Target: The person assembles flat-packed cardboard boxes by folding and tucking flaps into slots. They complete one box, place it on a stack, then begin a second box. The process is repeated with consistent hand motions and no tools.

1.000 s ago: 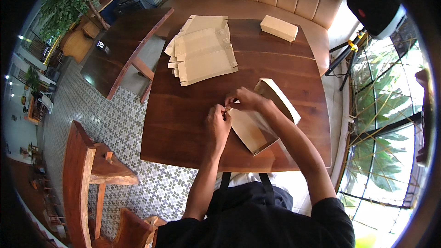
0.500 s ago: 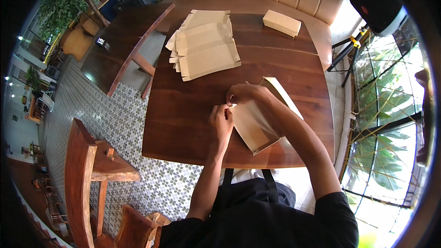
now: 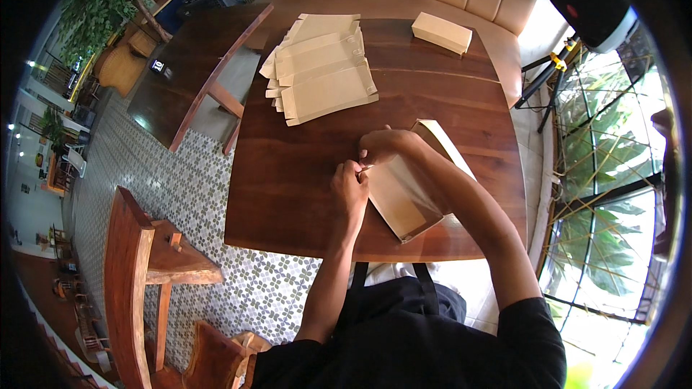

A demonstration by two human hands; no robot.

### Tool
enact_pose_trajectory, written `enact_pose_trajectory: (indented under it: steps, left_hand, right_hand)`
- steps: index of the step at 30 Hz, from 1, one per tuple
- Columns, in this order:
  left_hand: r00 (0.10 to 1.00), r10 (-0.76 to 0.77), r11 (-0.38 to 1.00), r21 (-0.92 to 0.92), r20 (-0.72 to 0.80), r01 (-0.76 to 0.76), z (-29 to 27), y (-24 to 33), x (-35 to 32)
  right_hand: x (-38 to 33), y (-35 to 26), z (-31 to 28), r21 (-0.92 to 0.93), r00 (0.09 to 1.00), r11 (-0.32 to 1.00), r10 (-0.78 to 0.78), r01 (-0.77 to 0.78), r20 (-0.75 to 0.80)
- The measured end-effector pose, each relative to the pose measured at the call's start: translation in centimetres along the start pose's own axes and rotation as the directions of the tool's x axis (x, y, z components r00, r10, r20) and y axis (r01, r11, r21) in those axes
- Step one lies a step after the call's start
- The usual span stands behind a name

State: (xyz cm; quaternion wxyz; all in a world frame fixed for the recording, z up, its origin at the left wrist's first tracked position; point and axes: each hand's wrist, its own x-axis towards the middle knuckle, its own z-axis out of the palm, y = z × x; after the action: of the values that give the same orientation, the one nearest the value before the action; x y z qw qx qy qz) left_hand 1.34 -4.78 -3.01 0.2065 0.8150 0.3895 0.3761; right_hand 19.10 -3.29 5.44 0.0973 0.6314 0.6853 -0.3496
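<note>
A partly folded cardboard box (image 3: 404, 198) lies open on the near part of the wooden table, its side walls standing up. At its left end, my left hand (image 3: 350, 186) has its fingers pinched on the box's edge. My right hand (image 3: 383, 148) reaches across the box to the same corner, its fingers bent and closed against the cardboard. My right forearm covers part of the box's interior and far wall. What exactly lies between the fingertips is small and partly hidden.
A stack of flat cardboard box blanks (image 3: 321, 68) lies at the table's far left. One closed cardboard box (image 3: 442, 32) stands at the far right. The wooden table (image 3: 288, 173) borders a brown padded bench (image 3: 404, 7); a wooden chair (image 3: 130, 274) stands at left.
Both hands stay at the same corner of the box, with only a slight shift of the fingers. The box and the stack have barely moved.
</note>
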Motion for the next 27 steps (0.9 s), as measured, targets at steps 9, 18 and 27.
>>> enact_pose_trajectory:
  steps: [9,18,27]
  left_hand:
    - [0.994,-0.004,0.966,-0.255,0.105,0.031,-1.3,0.3,0.5]
    - [0.992,0.013,0.992,-0.130,0.126,0.004,-2.0,1.4,0.7]
    - [0.995,-0.058,0.967,-0.244,0.077,0.075,-0.7,0.6,0.1]
  right_hand:
    - [-0.8,0.2,-0.2,0.004,1.000,1.000,-0.029,0.029,-0.013]
    - [0.1,0.9,-0.1,0.053,0.999,0.999,-0.001,0.004,-0.052]
    - [-0.1,1.0,0.2,0.058,0.987,0.997,-0.044,0.054,-0.152]
